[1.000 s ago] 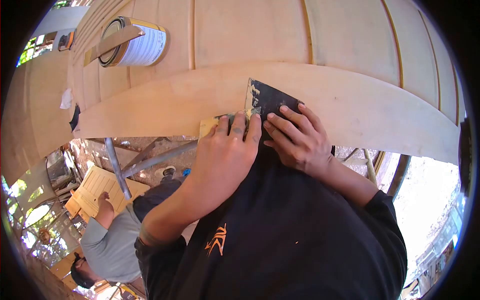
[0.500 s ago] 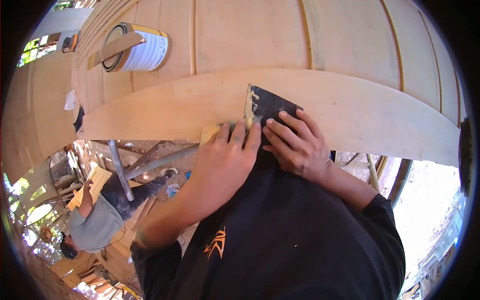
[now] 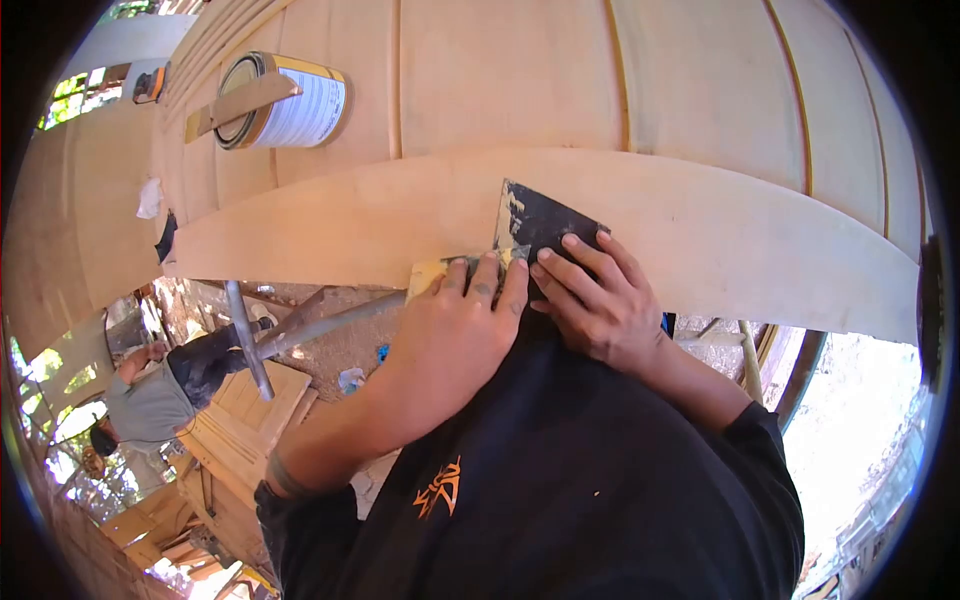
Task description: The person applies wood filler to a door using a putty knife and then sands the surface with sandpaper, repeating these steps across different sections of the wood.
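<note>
My left hand (image 3: 465, 315) is closed on a yellowish, putty-smeared spreader (image 3: 428, 274), its fingers pressed along the top edge. My right hand (image 3: 605, 300) grips a flat black plate (image 3: 548, 218) with pale putty along its left edge. The spreader's smeared edge meets the lower left part of the plate. Both hands are side by side at the near edge of a curved pale wooden board (image 3: 340, 215). Both thumbs are mostly hidden.
A labelled can (image 3: 308, 108) with a wooden stick (image 3: 245, 103) across its lid stands on the panelled wood at upper left. An orange-and-black tool (image 3: 150, 85) lies farther left. Below left, a co-worker (image 3: 150, 400) is beside wooden panels (image 3: 250, 415), near a metal support (image 3: 243, 335).
The view has shifted slightly. My hands remain together, with more of the spreader's smeared edge showing. The co-worker has moved left, away from the light wooden panel, which now lies lower right of them.
</note>
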A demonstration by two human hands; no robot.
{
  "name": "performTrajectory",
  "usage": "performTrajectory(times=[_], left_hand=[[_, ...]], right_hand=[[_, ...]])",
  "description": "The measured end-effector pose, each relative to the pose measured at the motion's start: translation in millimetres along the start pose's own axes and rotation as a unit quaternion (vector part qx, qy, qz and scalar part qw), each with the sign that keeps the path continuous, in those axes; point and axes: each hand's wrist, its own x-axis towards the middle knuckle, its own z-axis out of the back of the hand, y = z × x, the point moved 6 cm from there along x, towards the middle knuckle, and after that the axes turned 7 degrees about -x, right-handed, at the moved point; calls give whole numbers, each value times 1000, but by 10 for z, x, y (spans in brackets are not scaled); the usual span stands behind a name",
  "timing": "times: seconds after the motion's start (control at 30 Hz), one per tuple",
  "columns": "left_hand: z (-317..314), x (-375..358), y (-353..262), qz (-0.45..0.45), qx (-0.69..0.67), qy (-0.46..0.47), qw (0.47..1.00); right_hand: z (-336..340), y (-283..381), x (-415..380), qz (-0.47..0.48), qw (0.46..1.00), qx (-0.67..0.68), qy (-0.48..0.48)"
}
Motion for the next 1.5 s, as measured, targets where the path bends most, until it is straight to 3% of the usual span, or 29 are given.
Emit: performTrajectory(times=[0.2, 0.3, 0.43, 0.53, 0.63, 0.77, 0.97, 1.03, 1.1, 1.17, 1.23, 1.33, 1.43, 1.5], left_hand=[[24, 120, 10, -2, 13, -22, 1000], [-14, 37, -70, 30, 14, 30, 999], [3, 241, -25, 17, -20, -75, 997], [-67, 76, -65, -13, -23, -73, 997], [-115, 172, -90, -24, -21, -131, 991], [-139, 209, -43, -6, -41, -99, 994], [-153, 297, -93, -9, -6, -145, 989], [-182, 265, -56, 35, -65, -103, 992], [-104, 18, -85, 6, -154, -133, 979], [-169, 80, -131, 53, -2, -92, 994], [-5, 229, -55, 72, 41, -140, 987], [75, 210, 43, 45, -43, -139, 988], [284, -229, 87, 82, -128, -162, 975], [224, -489, 284, 144, -98, -149, 973]], right_hand=[[41, -1, 31, 4, 1000, 14, 12], [21, -30, 21, 17, 999, 26, 7], [-49, -1, 6, 22, 999, 15, 17], [-55, 12, -23, 45, 999, -3, 12], [-120, -7, -67, 30, 999, -18, 18], [-128, 3, -68, 27, 999, -19, 21], [-91, 29, -53, 16, 1000, -19, 7], [-146, -27, -113, 50, 998, 8, -23], [-14, 29, -47, 50, 996, 76, -24], [76, 62, 4, 39, 998, 46, -12], [58, 86, 37, 21, 1000, 14, -3], [63, -25, 97, 8, 1000, 20, 13], [58, 12, 40, -2, 1000, 25, 3], [16, -5, 16, -18, 999, 32, 12]])
